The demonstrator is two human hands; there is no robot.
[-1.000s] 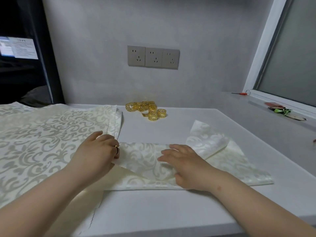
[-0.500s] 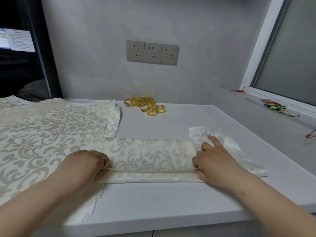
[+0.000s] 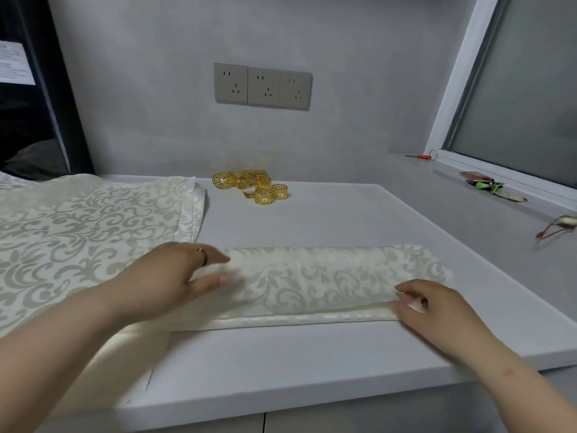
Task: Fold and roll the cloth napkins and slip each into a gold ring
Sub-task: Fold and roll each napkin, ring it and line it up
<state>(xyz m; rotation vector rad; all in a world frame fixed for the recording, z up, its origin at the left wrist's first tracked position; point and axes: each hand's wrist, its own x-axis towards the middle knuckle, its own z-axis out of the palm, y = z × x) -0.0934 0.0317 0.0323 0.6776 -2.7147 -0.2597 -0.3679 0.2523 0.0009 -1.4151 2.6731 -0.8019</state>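
A plain indoor room, a home or small back room; which cannot be told. A white worktop (image 3: pixel 343 220) stands against a bare grey plastered wall (image 3: pixel 156 73) with a triple socket plate (image 3: pixel 262 85). Past the worktop's right edge, a white-framed window (image 3: pixel 530 89) with a frosted pane rises over a sill (image 3: pixel 456 164) holding small oddments. Stacked patterned napkins (image 3: pixel 78 220) and gold rings (image 3: pixel 249 185) lie along the worktop's back edge

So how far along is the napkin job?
Done: one folded napkin lies as a long band across the table front. In hand: the left hand presses flat on its left end, the right hand pinches its near edge. Left: rolling it and ringing it; the gold rings sit piled at the back, none on a napkin, and the stack of flat napkins waits at left.
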